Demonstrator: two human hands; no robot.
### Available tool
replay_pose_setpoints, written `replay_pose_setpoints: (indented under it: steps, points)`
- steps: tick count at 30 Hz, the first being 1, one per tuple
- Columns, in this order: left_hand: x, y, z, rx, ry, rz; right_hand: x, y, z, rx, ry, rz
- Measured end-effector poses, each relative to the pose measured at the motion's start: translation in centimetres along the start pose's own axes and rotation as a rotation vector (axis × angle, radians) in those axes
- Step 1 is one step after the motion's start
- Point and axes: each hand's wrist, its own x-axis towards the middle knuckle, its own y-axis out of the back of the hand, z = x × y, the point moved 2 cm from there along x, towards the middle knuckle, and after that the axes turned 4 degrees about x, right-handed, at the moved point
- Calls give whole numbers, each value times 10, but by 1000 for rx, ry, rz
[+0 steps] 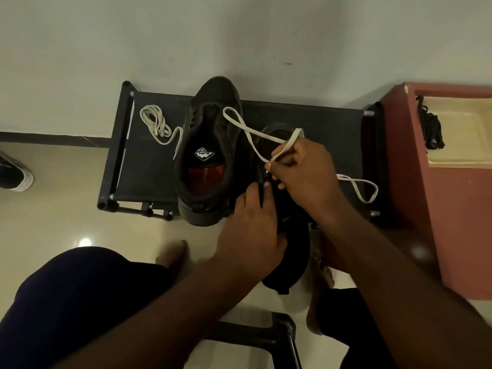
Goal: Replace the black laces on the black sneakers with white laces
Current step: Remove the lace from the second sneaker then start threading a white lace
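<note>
Two black sneakers lie on a low black rack [149,166]. The left sneaker [210,145] stands unlaced, its opening facing me. My left hand [250,235] grips the side of the right sneaker [290,251], which hangs over the rack's front edge. My right hand [300,171] pinches a white lace [247,131] near its tip, right at that sneaker's eyelets. The lace loops back over the left sneaker and trails out to the right. A second white lace [157,123] lies bundled on the rack's left side.
Black laces [431,126] lie in a cream tray on a red block [458,217] to the right. A black and white shoe [13,174] sits at the left edge of the floor. My knees, bare feet and a black stool frame [277,331] are below.
</note>
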Motion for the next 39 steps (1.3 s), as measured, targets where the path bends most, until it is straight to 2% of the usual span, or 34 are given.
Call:
replay_pose_setpoints:
  steps: [9,14,20,27,33,39]
  points:
    - [-6,-17,3,52,81,-50,5,-10,-4,-101,27,87]
    - [-7,-19,4,58,79,-76,7,-10,-7,-249,30,5]
    - [-9,-13,3,19,50,-90,13,2,-10,-102,-110,-60]
    - [1,7,-8,-263,104,132,14,3,-13,-146,-105,-166]
    - [3,0,-8,-204,67,142,15,0,-16,-269,-64,-219]
    - [12,16,-16,-190,129,283,10,-2,-19,-392,-70,-280]
